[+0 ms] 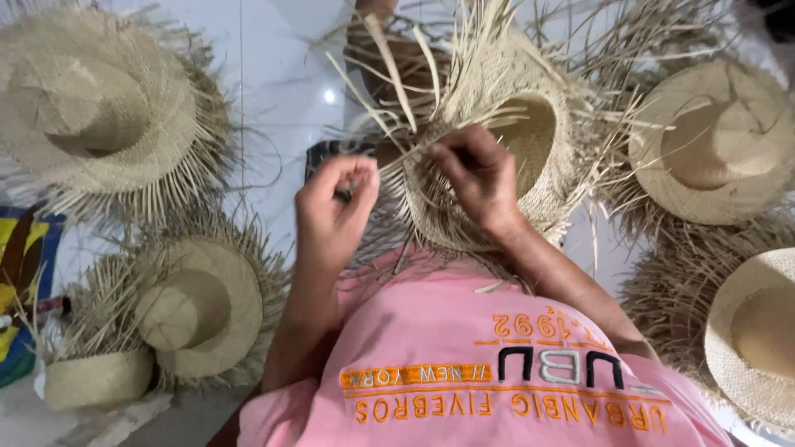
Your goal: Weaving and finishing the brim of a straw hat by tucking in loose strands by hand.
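An unfinished woven straw hat [530,132] rests upside down on my lap, with long loose strands sticking out around its brim. My left hand [335,211] pinches a few strands at the hat's left edge. My right hand [480,174] grips strands on the brim just beside it, fingers curled over the weave. Both hands touch the same hat. My pink shirt [489,364] fills the lower middle of the view.
Several other straw hats with fringed edges lie around: a large one [99,99] at the top left, one [199,306] at the lower left, two at the right [716,141] [758,331]. White tiled floor [281,83] shows between them. A colourful bag [21,281] is at the left edge.
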